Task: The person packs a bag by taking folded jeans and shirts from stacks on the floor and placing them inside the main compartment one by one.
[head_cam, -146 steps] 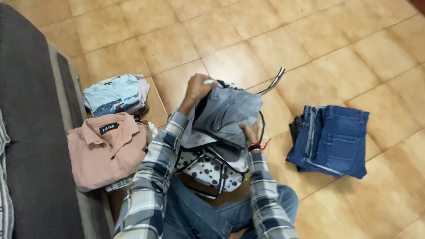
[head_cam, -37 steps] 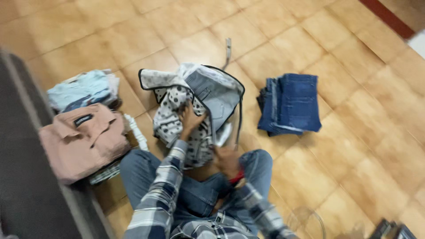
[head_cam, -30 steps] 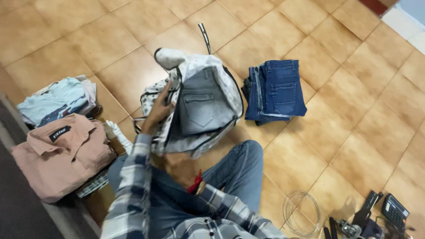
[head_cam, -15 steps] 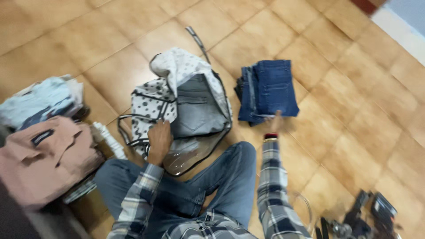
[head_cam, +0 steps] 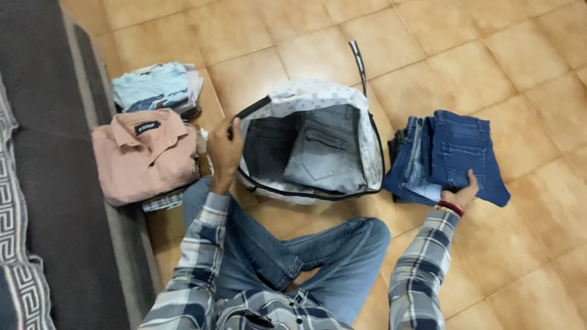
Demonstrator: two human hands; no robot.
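Observation:
A white bag with black dots and black trim [head_cam: 367,122] lies open on the tiled floor in front of my crossed legs. Folded grey jeans [head_cam: 327,156] and a darker grey pair [head_cam: 267,146] sit inside it. My left hand [head_cam: 224,146] grips the bag's left rim and holds the mouth open. My right hand [head_cam: 463,192] rests on the near edge of a stack of folded blue jeans [head_cam: 458,153] to the right of the bag, thumb on top of the pile.
A folded pink shirt [head_cam: 143,156] and a folded light blue T-shirt [head_cam: 153,85] lie on piles to the left of the bag. A dark grey sofa [head_cam: 43,183] runs along the left edge. The bag's strap [head_cam: 358,58] trails away on the orange tiles.
My right hand has reached out to the blue jeans stack and now lies on it. My left hand has shifted up to the bag's rim. The camera has swung back left.

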